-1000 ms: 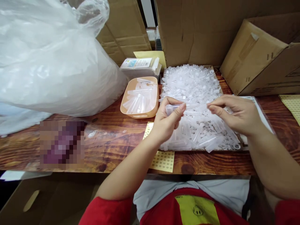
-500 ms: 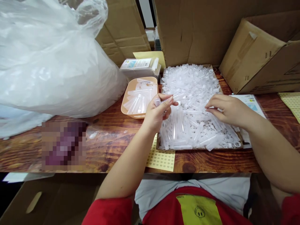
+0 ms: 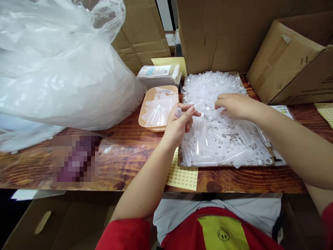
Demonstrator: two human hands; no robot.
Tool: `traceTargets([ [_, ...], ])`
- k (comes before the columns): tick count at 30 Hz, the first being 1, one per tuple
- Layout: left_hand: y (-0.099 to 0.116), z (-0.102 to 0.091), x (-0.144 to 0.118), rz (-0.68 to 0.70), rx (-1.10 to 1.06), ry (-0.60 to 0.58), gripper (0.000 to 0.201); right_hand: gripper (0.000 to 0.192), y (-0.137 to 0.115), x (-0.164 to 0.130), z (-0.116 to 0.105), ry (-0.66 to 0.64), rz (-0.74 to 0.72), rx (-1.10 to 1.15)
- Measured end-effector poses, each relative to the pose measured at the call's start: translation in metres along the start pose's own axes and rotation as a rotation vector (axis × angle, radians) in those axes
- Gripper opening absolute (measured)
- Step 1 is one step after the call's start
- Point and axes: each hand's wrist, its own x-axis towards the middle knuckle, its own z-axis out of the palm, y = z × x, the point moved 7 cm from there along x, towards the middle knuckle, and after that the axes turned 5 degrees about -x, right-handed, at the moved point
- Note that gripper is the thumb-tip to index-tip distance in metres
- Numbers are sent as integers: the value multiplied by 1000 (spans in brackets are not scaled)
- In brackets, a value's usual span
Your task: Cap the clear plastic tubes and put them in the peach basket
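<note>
My left hand is closed around a translucent plastic tube, whose end pokes out above the thumb. Its fingertips hover over the left edge of a shallow cardboard tray heaped with clear plastic tubes and small caps or rings. Over the middle of that heap is my right hand, fingers curled down and drawn together; whatever lies between the fingertips is hidden. Just left of my left hand, a peach-coloured plastic basin contains several similar tubes.
A big white plastic bag bulges over the table's left side. Behind the basin are stacked printed cards. An open cardboard box stands at back right. A yellow sticker sheet lies partly under the tray. A blurred purple object is at left.
My right hand has moved left and a little away from me over the heap, nearer my left hand. The left hand keeps its hold on the tube. The view has shifted slightly.
</note>
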Motion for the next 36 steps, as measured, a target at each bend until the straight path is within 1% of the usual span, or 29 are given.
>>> traceTargets([
  [3,0,5,-2,-13,-34,-55,54,27,11,0,3,56,-1,10],
  [5,-1,7,-2,-28,-42,-81,55,28,19,-2,7,76,5,48],
  [8,-4,9,-3,-60,-29,-91,57,28,30,-4,15,52,43,150],
  [10,-4,9,-4,-78,-22,-94,58,22,32,-8,12,94,68,234],
  [12,-4,10,-4,-85,-26,-100,61,17,28,-18,-1,243,77,356],
  [14,-4,11,-5,-82,-37,-108,63,20,22,-35,-20,448,94,509],
  [16,-4,12,-6,-85,-45,-117,64,25,13,-52,-37,604,98,619],
  [18,-4,15,-8,-94,-56,-132,64,27,-2,-63,-49,693,56,641],
  [20,-6,18,-10,-109,-66,-158,63,26,-18,-68,-57,736,-28,634],
  [22,-7,22,-12,-123,-76,-186,62,24,-31,-68,-60,760,-110,635],
  [24,-8,25,-15,-142,-86,-214,61,26,-40,-67,-59,772,-159,630],
  [26,-8,27,-17,-163,-99,-236,60,30,-45,-67,-59,795,-166,626],
  [28,-7,28,-18,-160,-108,-246,59,37,-46,-69,-60,814,-126,648],
  [29,-6,29,-19,-148,-110,-247,59,42,-45,-69,-59,788,-81,683],
  [31,-4,31,-21,-124,-113,-246,58,58,-41,-66,-52,647,40,793],
  [32,-4,32,-21,-119,-117,-243,58,63,-39,-65,-49,576,83,844],
  [33,-3,33,-22,-119,-124,-235,58,64,-38,-66,-48,533,94,878],
  [34,-3,33,-22,-124,-134,-222,57,61,-39,-67,-50,531,72,887],
  [36,-3,32,-22,-140,-153,-196,58,53,-41,-72,-60,612,-7,819],
])
